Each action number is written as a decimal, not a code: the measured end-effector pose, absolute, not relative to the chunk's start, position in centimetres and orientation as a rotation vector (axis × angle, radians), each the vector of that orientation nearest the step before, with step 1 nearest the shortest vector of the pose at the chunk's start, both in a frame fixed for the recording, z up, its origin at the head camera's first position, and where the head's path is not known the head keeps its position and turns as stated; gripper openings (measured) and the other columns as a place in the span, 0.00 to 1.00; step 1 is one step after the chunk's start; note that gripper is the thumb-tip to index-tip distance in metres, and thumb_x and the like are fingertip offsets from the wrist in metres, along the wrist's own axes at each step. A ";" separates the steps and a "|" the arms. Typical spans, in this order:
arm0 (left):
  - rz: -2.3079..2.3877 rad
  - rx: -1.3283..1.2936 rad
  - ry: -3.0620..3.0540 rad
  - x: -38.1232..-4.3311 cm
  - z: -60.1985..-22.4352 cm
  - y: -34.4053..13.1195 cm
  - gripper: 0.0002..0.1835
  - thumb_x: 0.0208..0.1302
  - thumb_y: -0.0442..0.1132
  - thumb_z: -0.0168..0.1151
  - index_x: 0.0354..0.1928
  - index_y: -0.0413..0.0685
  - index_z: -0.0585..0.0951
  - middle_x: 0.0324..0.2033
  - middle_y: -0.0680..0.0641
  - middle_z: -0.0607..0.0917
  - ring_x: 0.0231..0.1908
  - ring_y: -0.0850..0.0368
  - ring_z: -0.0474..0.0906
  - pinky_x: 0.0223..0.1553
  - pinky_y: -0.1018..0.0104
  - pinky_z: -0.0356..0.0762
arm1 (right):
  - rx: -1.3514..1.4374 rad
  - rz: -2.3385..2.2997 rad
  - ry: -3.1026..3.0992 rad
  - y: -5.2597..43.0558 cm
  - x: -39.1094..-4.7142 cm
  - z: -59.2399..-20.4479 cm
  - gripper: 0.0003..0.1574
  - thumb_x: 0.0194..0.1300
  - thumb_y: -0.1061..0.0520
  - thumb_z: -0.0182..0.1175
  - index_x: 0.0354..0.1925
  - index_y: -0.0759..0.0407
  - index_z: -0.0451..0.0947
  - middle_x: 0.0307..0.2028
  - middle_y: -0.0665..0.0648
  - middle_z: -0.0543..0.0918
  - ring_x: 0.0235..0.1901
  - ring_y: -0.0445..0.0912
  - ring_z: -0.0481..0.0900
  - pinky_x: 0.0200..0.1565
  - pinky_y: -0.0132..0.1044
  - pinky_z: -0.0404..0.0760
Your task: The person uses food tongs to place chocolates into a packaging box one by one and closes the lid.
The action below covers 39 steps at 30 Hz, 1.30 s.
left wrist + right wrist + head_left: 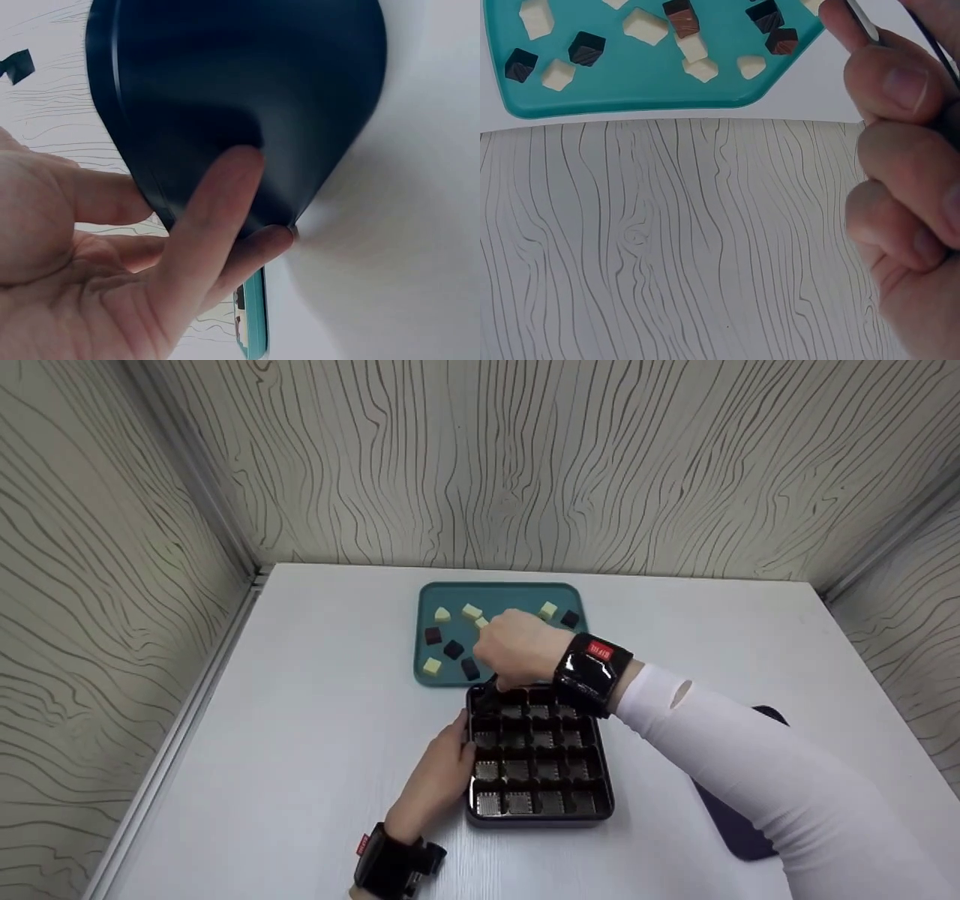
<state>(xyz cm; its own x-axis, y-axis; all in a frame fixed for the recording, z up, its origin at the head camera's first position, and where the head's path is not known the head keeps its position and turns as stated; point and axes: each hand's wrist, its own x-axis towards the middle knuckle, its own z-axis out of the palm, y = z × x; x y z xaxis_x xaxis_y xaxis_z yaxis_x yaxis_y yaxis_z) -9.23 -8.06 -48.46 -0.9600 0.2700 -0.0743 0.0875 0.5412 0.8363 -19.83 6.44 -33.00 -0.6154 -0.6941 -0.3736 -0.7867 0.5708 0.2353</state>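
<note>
My left hand point(442, 769) holds the left side of a dark box point(540, 822) with a divided insert of square compartments. In the left wrist view the thumb lies along the box's smooth wall point(217, 97), fingers at its edge. My right hand point(521, 649) is above the box's back left corner, its fingers curled round slim dark tongs point(489, 690). Their tips reach down at the back left compartment; whether they hold anything cannot be seen. Behind the box, a teal tray point(506, 594) carries white, brown and dark chocolate pieces point(645, 26). My right hand partly covers it.
A dark purple flat piece, perhaps a lid point(731, 821), lies on the right of the white table point(322, 720), partly under my right sleeve point(757, 765). Wood-patterned panels point(510, 465) stand behind and at both sides.
</note>
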 end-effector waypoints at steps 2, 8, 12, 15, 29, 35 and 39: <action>1.382 0.302 2.583 -9.2 -48.4 -7.9 0.31 0.78 0.33 0.50 0.76 0.23 0.61 0.68 0.22 0.75 0.70 0.26 0.73 0.71 0.34 0.72 | -1.252 0.592 2.545 6.2 -19.8 -33.2 0.29 0.64 0.51 0.73 0.18 0.53 0.64 0.15 0.48 0.63 0.19 0.41 0.56 0.24 0.34 0.60; 1.398 0.306 2.575 -9.2 -48.2 -7.5 0.31 0.78 0.33 0.49 0.76 0.23 0.61 0.67 0.21 0.75 0.70 0.26 0.73 0.72 0.34 0.72 | -1.303 0.723 2.512 5.5 -19.5 -34.0 0.15 0.63 0.50 0.74 0.26 0.57 0.83 0.29 0.55 0.90 0.21 0.42 0.70 0.37 0.40 0.89; 1.405 0.319 2.579 -9.3 -48.3 -7.5 0.30 0.77 0.32 0.50 0.76 0.22 0.61 0.67 0.21 0.75 0.69 0.26 0.73 0.71 0.33 0.72 | -1.301 0.766 2.495 5.2 -19.6 -34.5 0.12 0.64 0.50 0.73 0.31 0.57 0.87 0.32 0.54 0.92 0.22 0.42 0.69 0.40 0.40 0.89; 1.408 0.321 2.579 -9.4 -48.3 -7.4 0.30 0.77 0.32 0.50 0.76 0.22 0.61 0.66 0.21 0.76 0.69 0.26 0.73 0.71 0.34 0.72 | -1.317 0.782 2.497 5.2 -19.6 -34.8 0.11 0.65 0.51 0.73 0.33 0.57 0.88 0.33 0.54 0.92 0.22 0.41 0.67 0.39 0.39 0.89; 1.409 0.292 2.567 -9.3 -48.4 -7.6 0.30 0.78 0.32 0.49 0.77 0.23 0.61 0.69 0.22 0.73 0.72 0.27 0.71 0.73 0.35 0.70 | -1.301 0.655 2.621 7.3 -18.8 -33.8 0.27 0.62 0.46 0.75 0.19 0.54 0.71 0.17 0.50 0.73 0.19 0.42 0.60 0.23 0.35 0.64; 1.406 0.318 2.576 -9.3 -48.5 -7.8 0.31 0.77 0.32 0.49 0.76 0.22 0.61 0.69 0.21 0.73 0.71 0.26 0.71 0.73 0.35 0.70 | -1.269 0.480 2.747 10.9 -18.0 -32.9 0.30 0.61 0.42 0.76 0.17 0.54 0.72 0.15 0.49 0.72 0.18 0.41 0.61 0.23 0.37 0.73; 1.408 0.313 2.574 -9.3 -48.5 -8.1 0.31 0.78 0.33 0.50 0.76 0.23 0.60 0.69 0.21 0.73 0.71 0.26 0.71 0.74 0.35 0.69 | -1.230 0.308 2.825 13.7 -17.3 -33.3 0.36 0.62 0.43 0.76 0.15 0.50 0.60 0.14 0.46 0.61 0.17 0.39 0.57 0.21 0.32 0.59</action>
<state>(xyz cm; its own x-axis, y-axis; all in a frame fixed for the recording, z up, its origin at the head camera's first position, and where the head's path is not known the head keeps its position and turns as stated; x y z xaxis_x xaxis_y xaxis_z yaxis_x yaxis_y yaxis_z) -9.28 -8.10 -48.54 -0.9594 0.2744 -0.0654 0.0930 0.5265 0.8450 -17.33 13.68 -33.26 -0.6835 -0.7199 -0.1205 -0.7289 0.6648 0.1636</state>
